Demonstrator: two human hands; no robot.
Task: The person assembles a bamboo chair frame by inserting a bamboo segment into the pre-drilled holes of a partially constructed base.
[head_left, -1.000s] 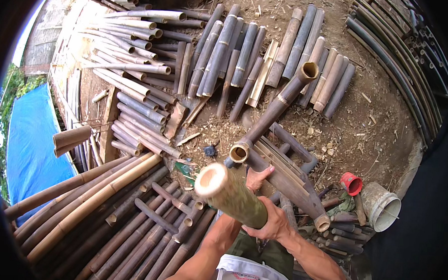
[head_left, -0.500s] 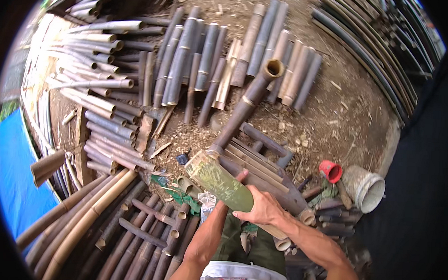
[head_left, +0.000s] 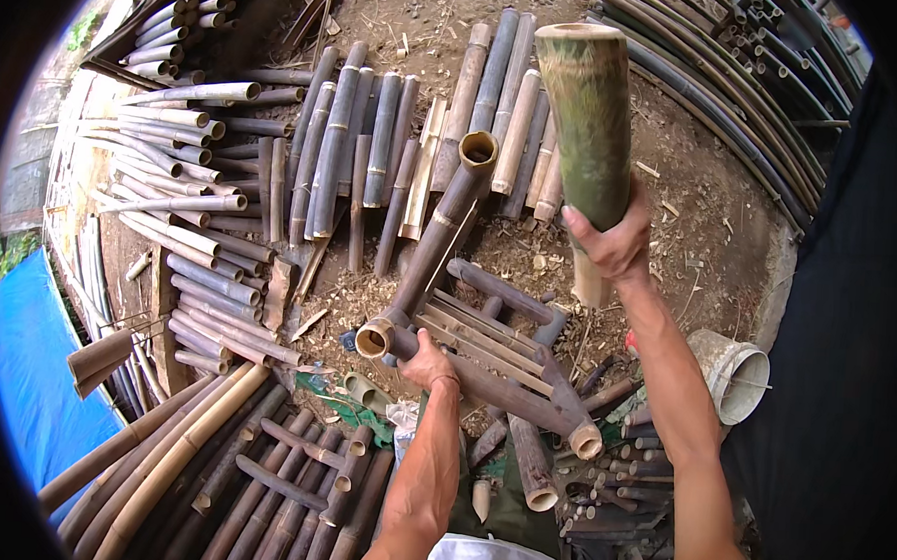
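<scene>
Head view showed the right hand (head_left: 615,242) gripping a green bamboo section (head_left: 587,126) upright, raised off the pile, while the left hand (head_left: 427,361) clasped a brown bamboo pole (head_left: 435,244), steadying it on the frame.

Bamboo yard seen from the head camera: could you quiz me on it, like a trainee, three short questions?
1. True or false: the right hand holds a green bamboo piece raised above the ground.
2. What does the left hand rest on?
A. the white bucket
B. the brown bamboo pole lying on a bamboo frame
C. the blue tarp
3. Fill in: the bucket lies on the person's ____ side.

Key: 1 true; 2 B; 3 right.
</scene>
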